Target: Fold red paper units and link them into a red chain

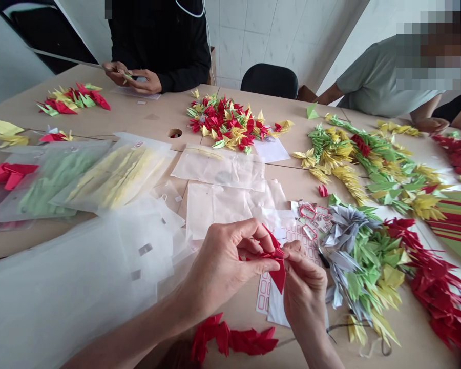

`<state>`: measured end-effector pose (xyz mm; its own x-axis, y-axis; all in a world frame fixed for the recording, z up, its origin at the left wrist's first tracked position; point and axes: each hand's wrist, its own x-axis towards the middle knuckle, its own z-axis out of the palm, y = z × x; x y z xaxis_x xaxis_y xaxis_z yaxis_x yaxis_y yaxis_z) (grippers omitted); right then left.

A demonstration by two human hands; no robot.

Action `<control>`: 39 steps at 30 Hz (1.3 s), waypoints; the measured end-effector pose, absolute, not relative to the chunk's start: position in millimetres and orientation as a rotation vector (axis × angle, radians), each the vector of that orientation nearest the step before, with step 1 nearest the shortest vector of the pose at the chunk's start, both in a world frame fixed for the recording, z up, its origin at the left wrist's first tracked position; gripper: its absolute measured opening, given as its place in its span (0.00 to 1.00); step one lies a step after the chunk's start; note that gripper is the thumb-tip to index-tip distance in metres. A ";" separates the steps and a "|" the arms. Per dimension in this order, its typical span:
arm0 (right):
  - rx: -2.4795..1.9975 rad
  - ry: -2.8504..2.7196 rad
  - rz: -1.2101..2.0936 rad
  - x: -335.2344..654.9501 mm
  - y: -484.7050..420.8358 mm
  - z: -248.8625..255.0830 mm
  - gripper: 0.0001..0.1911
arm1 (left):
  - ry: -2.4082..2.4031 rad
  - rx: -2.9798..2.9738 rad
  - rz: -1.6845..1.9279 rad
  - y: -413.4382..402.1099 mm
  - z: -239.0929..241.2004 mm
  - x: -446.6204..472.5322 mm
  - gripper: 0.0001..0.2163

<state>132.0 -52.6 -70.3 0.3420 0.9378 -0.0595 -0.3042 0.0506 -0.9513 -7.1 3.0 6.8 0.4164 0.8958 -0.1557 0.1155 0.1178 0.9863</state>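
One red origami piece (279,277) is sitting at five o'clock from the view's center. Your left hand (227,256) is pinching it between thumb and curled fingers; your right hand (304,284), nearly closed, is pinching its right side with the fingertips. From that piece, a row of red origami (249,342) is lying at seven o'clock, frosted plastic bags (117,174) at ten, a mixed-color origami pile (230,123) at eleven, and gray-and-green origami (363,271) at three.

A craft workroom: a shared table (134,120) piled with folded paper (230,120) (red, yellow, green) and plastic bags (113,177).
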 end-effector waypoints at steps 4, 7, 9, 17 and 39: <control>-1.141 -0.710 1.108 133.3 -53.0 -70.9 0.05 | 0.990 1.292 0.752 4.1 6.6 -6.4 0.08; -1.118 -0.641 1.192 132.5 -53.9 -71.6 0.05 | 0.986 1.266 0.764 3.3 6.9 -6.3 0.07; -1.089 -0.593 1.242 130.9 -54.1 -70.6 0.05 | 0.993 1.261 0.779 2.6 7.7 -6.4 0.07; -0.953 -0.412 1.420 125.8 -52.3 -62.9 0.06 | 0.992 1.237 0.781 4.0 9.7 -7.3 0.07; -0.954 -0.420 1.422 124.2 -56.8 -66.3 0.07 | 1.040 1.298 0.761 3.6 7.9 -6.6 0.06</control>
